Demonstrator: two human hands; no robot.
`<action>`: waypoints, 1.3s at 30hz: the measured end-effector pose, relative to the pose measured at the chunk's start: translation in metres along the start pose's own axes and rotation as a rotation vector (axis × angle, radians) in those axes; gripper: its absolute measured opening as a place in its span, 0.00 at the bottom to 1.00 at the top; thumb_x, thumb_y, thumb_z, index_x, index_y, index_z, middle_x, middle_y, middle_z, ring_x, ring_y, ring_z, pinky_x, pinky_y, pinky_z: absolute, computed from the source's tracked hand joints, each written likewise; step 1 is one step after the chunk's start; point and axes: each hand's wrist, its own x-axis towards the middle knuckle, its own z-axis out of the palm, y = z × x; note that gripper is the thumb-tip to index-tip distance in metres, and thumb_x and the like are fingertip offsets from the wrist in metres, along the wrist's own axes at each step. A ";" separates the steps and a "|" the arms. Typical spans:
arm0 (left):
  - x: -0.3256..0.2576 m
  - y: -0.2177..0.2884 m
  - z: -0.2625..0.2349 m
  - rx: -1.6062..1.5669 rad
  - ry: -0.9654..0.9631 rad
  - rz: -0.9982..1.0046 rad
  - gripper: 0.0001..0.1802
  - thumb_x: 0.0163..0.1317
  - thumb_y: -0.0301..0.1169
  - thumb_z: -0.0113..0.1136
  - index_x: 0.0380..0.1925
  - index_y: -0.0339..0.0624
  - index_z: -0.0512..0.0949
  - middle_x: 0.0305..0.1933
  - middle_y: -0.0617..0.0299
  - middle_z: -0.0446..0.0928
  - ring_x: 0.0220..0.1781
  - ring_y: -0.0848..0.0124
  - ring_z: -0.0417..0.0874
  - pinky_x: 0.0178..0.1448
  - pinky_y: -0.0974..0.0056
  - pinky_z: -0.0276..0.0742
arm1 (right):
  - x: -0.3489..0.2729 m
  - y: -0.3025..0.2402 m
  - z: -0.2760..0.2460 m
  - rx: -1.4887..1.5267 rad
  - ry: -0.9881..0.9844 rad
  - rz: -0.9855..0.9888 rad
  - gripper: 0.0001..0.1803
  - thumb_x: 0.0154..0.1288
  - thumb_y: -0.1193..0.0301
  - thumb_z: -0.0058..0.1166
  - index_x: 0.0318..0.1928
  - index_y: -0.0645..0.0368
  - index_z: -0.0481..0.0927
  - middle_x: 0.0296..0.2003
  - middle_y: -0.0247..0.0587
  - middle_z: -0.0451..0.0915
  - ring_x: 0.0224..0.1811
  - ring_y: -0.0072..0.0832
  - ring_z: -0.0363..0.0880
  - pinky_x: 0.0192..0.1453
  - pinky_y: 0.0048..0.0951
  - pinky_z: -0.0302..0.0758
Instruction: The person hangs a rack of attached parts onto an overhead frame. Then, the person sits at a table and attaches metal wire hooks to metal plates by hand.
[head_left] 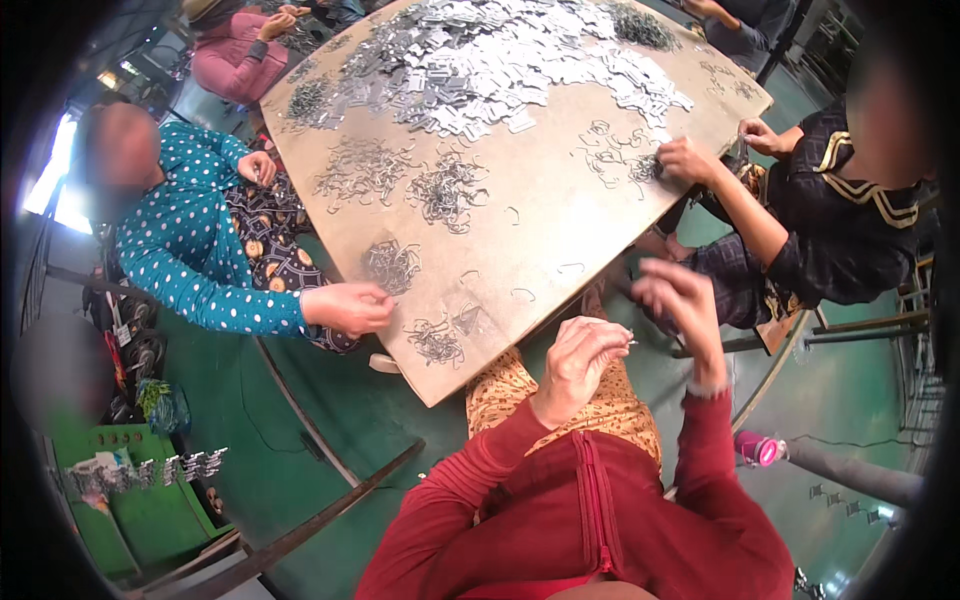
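My left hand (578, 368) is closed in front of my lap, just off the table's near edge. A small shiny metal piece (630, 341) sticks out between its thumb and fingertips; its exact kind is too small to tell. To the right and a little higher, my right hand (683, 300) is raised in the air, smeared by motion, so whether it holds anything does not show. On the near corner of the tan table (480, 355) lies a small pile of bent wire hooks (434, 343). A single wire hook (523, 294) lies closer to my hands.
Flat silvery metal pieces (500, 70) form a large heap at the table's far side. Several piles of wire hooks (447, 190) lie left of the middle. A co-worker in dotted teal (200, 240) reaches in from the left; another in black (830, 230) works at the right.
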 end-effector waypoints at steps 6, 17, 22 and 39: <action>-0.013 -0.021 0.007 0.086 -0.136 -0.015 0.06 0.48 0.20 0.60 0.28 0.38 0.76 0.37 0.59 0.79 0.40 0.61 0.77 0.47 0.60 0.69 | 0.200 0.034 0.063 -0.414 -0.100 -0.421 0.20 0.59 0.63 0.50 0.47 0.64 0.78 0.40 0.49 0.81 0.39 0.37 0.80 0.45 0.34 0.74; -0.024 -0.038 0.010 -0.019 -0.153 -0.161 0.11 0.45 0.17 0.62 0.31 0.35 0.75 0.35 0.56 0.79 0.38 0.59 0.78 0.45 0.60 0.70 | 0.368 0.033 0.135 -1.320 0.069 -0.360 0.09 0.50 0.72 0.51 0.34 0.50 0.80 0.30 0.41 0.81 0.37 0.38 0.81 0.36 0.43 0.76; -0.023 -0.039 -0.003 0.007 -0.086 -0.120 0.13 0.42 0.16 0.63 0.31 0.38 0.75 0.36 0.60 0.79 0.39 0.62 0.78 0.46 0.61 0.71 | 0.352 0.024 0.099 -1.144 0.028 -0.572 0.07 0.53 0.75 0.49 0.30 0.64 0.79 0.32 0.56 0.79 0.36 0.42 0.81 0.38 0.39 0.77; 0.005 -0.031 0.005 -0.324 0.115 -0.351 0.06 0.64 0.26 0.53 0.36 0.34 0.71 0.37 0.59 0.78 0.40 0.76 0.76 0.49 0.70 0.71 | 0.050 -0.012 0.038 0.367 -0.192 -0.039 0.29 0.51 0.80 0.60 0.56 0.60 0.72 0.28 0.33 0.76 0.24 0.15 0.72 0.30 0.15 0.71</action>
